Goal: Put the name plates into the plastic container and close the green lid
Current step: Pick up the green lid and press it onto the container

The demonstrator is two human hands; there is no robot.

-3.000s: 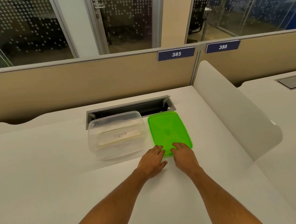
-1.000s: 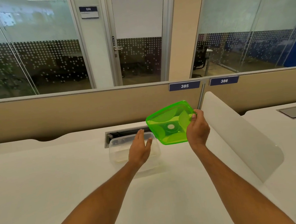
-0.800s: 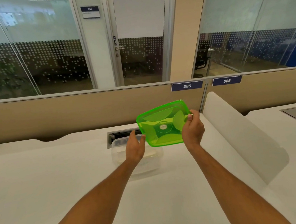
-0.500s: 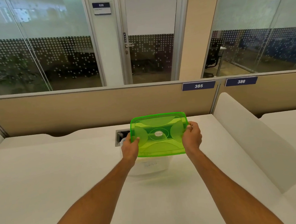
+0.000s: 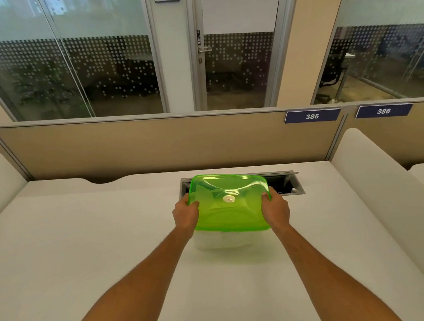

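A translucent green lid (image 5: 229, 203) with a small round white mark in its middle hangs just over the clear plastic container (image 5: 222, 241), covering most of it. My left hand (image 5: 185, 214) grips the lid's left edge and my right hand (image 5: 275, 208) grips its right edge. Only the container's near wall shows below the lid. The name plates are hidden under the lid. I cannot tell whether the lid touches the container's rim.
A grey open cable slot (image 5: 287, 183) lies in the white desk (image 5: 90, 249) just behind the container. A beige partition (image 5: 152, 145) with number tags 385 and 386 runs along the back. White side dividers (image 5: 390, 195) flank the desk.
The lid went from my right hand alone, tilted in the air, to both hands. It has come down and levelled over the container.
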